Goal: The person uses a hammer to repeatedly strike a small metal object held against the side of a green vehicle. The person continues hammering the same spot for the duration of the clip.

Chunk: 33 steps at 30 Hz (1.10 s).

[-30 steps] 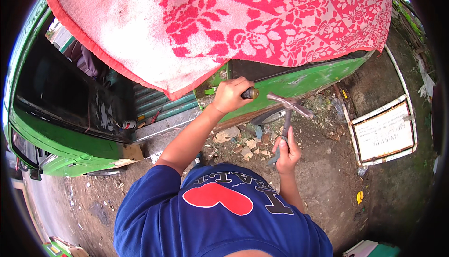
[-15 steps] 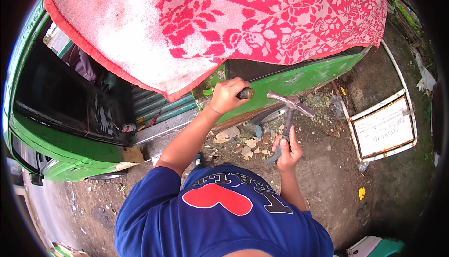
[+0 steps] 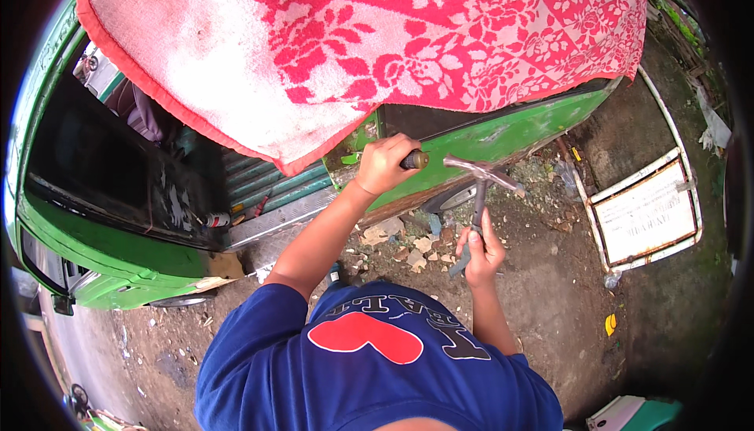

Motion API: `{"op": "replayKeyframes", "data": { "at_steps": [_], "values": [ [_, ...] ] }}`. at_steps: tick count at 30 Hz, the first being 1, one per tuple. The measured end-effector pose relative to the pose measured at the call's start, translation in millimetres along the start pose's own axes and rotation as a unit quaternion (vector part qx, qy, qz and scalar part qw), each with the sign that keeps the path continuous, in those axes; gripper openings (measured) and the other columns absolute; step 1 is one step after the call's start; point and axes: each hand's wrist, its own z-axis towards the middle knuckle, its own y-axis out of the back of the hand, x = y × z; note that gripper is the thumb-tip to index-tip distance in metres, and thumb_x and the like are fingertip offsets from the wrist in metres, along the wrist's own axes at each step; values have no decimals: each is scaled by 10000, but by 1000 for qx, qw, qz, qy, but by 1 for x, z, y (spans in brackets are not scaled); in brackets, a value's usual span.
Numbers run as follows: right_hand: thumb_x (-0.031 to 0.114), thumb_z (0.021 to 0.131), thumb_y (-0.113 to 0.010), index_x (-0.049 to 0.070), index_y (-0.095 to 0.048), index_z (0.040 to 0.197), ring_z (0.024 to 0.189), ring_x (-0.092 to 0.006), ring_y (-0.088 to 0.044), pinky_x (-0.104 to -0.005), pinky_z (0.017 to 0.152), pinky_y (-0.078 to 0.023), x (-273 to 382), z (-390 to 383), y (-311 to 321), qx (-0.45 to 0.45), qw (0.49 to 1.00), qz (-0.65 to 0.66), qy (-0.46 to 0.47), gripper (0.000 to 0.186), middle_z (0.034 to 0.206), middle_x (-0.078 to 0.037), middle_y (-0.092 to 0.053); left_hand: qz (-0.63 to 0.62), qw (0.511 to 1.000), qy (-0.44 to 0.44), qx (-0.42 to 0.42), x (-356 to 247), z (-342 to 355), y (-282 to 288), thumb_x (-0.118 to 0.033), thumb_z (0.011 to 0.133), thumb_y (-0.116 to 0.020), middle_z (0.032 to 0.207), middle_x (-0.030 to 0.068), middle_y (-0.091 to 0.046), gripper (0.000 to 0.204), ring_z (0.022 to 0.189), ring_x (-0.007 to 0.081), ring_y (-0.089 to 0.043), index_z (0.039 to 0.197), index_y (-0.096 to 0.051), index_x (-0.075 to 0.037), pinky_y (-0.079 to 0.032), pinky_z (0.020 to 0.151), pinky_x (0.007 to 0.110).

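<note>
My left hand (image 3: 383,166) is wrapped around the dark handle of a chisel-like tool (image 3: 415,159). Its butt end faces right, and its working end is hidden at the edge of the green vehicle body (image 3: 495,131). That edge has scraped, rusty paint around the door opening. In my right hand (image 3: 481,254) is a hammer (image 3: 480,195), gripped by its handle with the metal head up. The hammer head is level with the tool's butt, a short gap to its right.
A pink and red floral blanket (image 3: 440,38) drapes over the vehicle top. On the left the green door (image 3: 94,254) stands open beside a ribbed floor (image 3: 275,184) with a can (image 3: 217,219). Rubble (image 3: 416,250) litters the ground. A rusty white frame (image 3: 644,215) lies at right.
The hammer head has shifted slightly left, nearer the tool's butt. My left hand keeps its grip at the door edge, with only a small shift.
</note>
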Motion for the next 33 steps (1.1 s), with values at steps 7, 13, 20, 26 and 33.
{"op": "replayKeyframes", "data": {
  "at_steps": [7, 13, 20, 26, 33],
  "values": [
    [67, 984, -526, 37, -450, 1437, 632, -97, -520, -250, 563, -469, 0, 6, 1, 22, 999, -34, -31, 461, 773, -35, -581, 3, 1000, 21, -14, -1, 10, -1, -161, 661, -797, 805, 55, -636, 285, 711, 269, -656, 881, -629, -93, -530, 599, 373],
    [90, 991, -525, 40, -406, 1462, 609, -101, -523, -253, 542, -480, 1, 11, 3, 56, 992, -65, -88, 488, 780, -45, -576, 3, 1000, 26, 2, -3, 4, -1, -168, 667, -804, 806, 54, -632, 286, 712, 268, -657, 887, -634, -100, -530, 601, 376],
    [91, 985, -541, 20, -422, 1446, 588, -87, -517, -250, 537, -468, 8, 16, 0, 26, 997, -20, -71, 481, 739, -26, -579, 9, 999, 38, 6, -2, 10, -1, -160, 658, -803, 819, 57, -630, 299, 723, 276, -661, 899, -634, -106, -535, 617, 386],
    [66, 980, -543, 66, -419, 1462, 584, -85, -505, -236, 527, -458, 17, 22, 3, -32, 995, 67, -60, 498, 728, -18, -552, 15, 998, 57, 8, 0, 10, -3, -154, 653, -799, 829, 65, -633, 317, 737, 285, -664, 921, -638, -102, -538, 621, 386],
    [51, 981, -528, 73, -423, 1462, 593, -79, -512, -243, 522, -457, 24, 31, 3, 4, 996, 33, -85, 492, 757, -18, -554, 15, 995, 101, 1, -4, 11, -4, -131, 656, -794, 899, 78, -668, 339, 773, 310, -670, 963, -658, -82, -550, 656, 389]
  ]
}}
